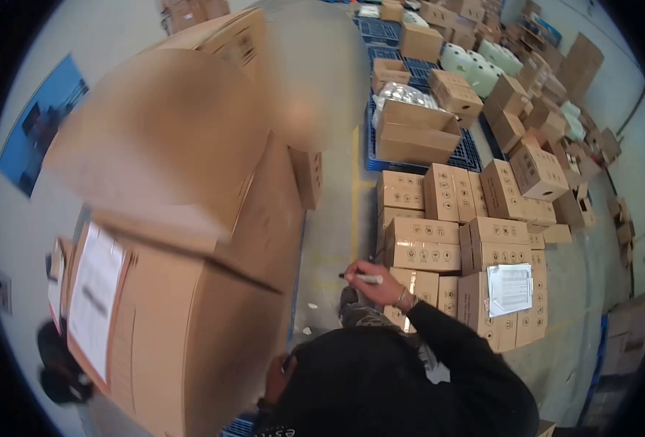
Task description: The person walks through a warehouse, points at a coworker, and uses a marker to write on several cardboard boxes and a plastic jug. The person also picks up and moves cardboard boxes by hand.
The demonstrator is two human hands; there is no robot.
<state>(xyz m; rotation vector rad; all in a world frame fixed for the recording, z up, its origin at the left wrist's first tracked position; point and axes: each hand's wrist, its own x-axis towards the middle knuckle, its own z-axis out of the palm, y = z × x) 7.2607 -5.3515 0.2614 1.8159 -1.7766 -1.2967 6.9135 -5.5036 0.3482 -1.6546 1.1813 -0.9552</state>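
Observation:
My right hand (378, 285) is closed around a white marker (368, 279) whose dark tip points left, over the gap between the box stacks. At the lower left, my left hand (277, 377) hangs beside the large cardboard box (220, 349); its fingers are mostly hidden, and a small dark thing shows at it. A printed sheet (95, 304) is fixed on that large box. Right of my right hand, papers (509, 289) lie on the stacked cartons (426, 244).
Another big box (279, 197) stands at the left, partly behind a blurred brown shape (162, 124). An open carton (417, 135) sits on a blue pallet (372, 153). More cartons (537, 171) line the right. A yellow line (355, 197) marks the floor.

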